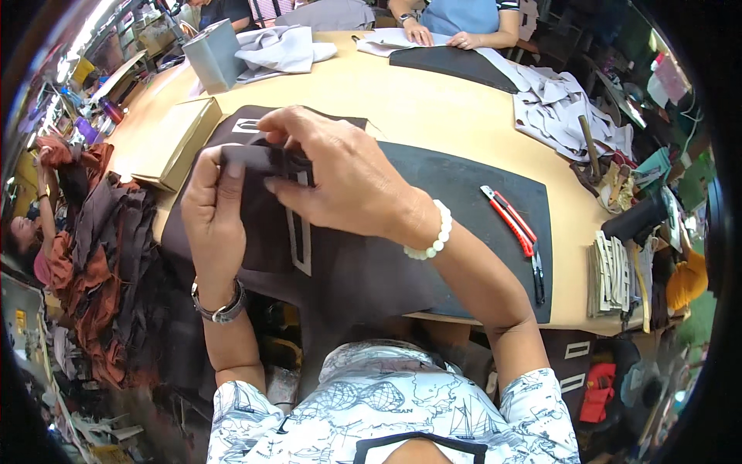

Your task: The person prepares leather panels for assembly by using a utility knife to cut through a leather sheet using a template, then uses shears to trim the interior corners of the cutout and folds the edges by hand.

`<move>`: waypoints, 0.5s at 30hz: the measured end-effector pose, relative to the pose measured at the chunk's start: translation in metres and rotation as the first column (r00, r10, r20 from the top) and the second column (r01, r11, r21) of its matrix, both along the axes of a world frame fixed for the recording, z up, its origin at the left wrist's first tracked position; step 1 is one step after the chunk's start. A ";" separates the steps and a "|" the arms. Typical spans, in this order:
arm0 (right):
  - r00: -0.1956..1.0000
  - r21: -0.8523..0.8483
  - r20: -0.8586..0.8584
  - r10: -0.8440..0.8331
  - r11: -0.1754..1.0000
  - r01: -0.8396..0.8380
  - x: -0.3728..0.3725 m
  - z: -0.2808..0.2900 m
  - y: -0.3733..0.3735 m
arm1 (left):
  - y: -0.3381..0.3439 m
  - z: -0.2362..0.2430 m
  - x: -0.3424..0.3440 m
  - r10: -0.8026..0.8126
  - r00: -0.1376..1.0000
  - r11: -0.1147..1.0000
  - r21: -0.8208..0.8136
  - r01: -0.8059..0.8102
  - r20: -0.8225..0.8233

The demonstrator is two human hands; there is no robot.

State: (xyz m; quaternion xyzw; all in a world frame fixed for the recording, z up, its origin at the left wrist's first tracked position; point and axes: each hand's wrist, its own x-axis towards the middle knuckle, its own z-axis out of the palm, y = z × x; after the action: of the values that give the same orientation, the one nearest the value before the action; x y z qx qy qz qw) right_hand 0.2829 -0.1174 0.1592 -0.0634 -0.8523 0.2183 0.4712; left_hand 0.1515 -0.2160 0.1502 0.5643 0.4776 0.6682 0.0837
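Note:
Dark brown fabric [348, 282] drapes over the table's near edge, with pale rectangular outlines on it, one long and narrow [297, 232]. My left hand [216, 193], wearing a watch, pinches a raised fold of this fabric between thumb and fingers. Close beside it, my right hand [348, 170], with a pale bead bracelet, curls over the same raised part. Its thumb and forefinger are on either side of the cloth, and its other fingers are partly hidden. A black mat [464, 178] lies under the fabric's right side. On it rests a red-handled cutting tool [510, 220].
A cardboard box [182, 147] and a grey metal can [216, 58] stand at the left. Pale grey cloth pieces [560, 108] heap at the far right. Another person's hands [440, 37] work across the table [386, 85]. Brown and rust cloth [100, 255] hangs at the left.

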 end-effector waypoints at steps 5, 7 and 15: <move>0.994 -0.176 0.091 0.056 0.984 -0.040 -0.009 -0.017 -0.028 | -0.018 0.000 -0.007 0.343 0.875 0.918 -0.075 -0.389 -0.342; 0.960 -0.234 0.278 0.006 0.970 0.062 -0.007 -0.036 -0.030 | -0.020 0.004 -0.008 0.529 0.785 0.847 0.149 -0.510 -0.322; 0.907 -0.336 0.357 0.225 0.937 -0.100 -0.031 -0.071 -0.049 | -0.087 0.008 -0.050 0.838 0.520 0.544 0.181 -0.819 -0.165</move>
State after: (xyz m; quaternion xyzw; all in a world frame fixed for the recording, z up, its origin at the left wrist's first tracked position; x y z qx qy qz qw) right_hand 0.2515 -0.1666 0.0885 -0.1065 -0.8861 0.3711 0.2564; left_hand 0.1016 -0.3029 0.1581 0.3457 0.6671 0.5753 -0.3234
